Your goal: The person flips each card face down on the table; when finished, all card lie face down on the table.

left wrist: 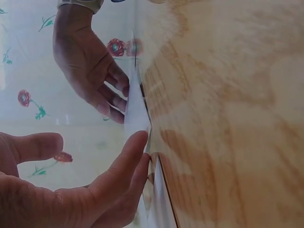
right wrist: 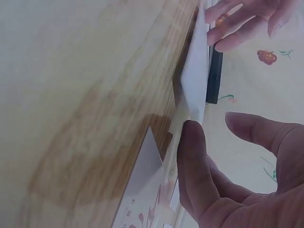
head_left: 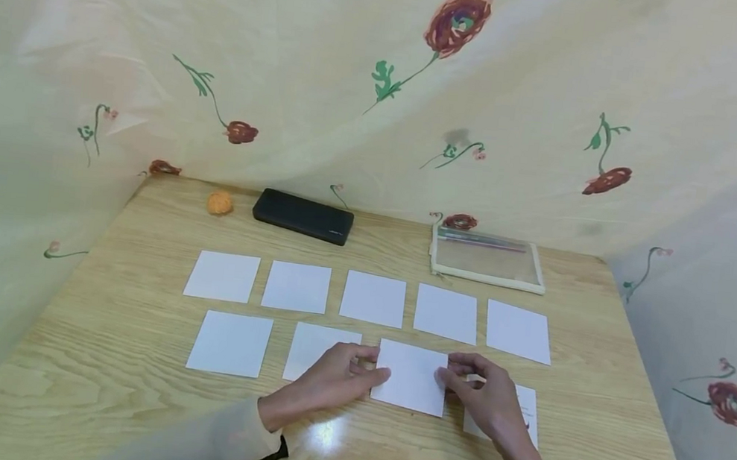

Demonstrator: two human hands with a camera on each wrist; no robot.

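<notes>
A blank white card lies in the front row on the wooden table, held by its side edges between my two hands. My left hand touches its left edge with straight fingertips, thumb apart. My right hand touches its right edge the same way. In the left wrist view the card stands slightly off the wood between my left hand and right hand. In the right wrist view my right hand's forefinger meets a corner of the card.
Several white cards form a back row. Two more cards lie front left, and a printed card sits partly under my right hand. A black case, an orange ball and a clear pouch line the far edge. Floral cloth surrounds the table.
</notes>
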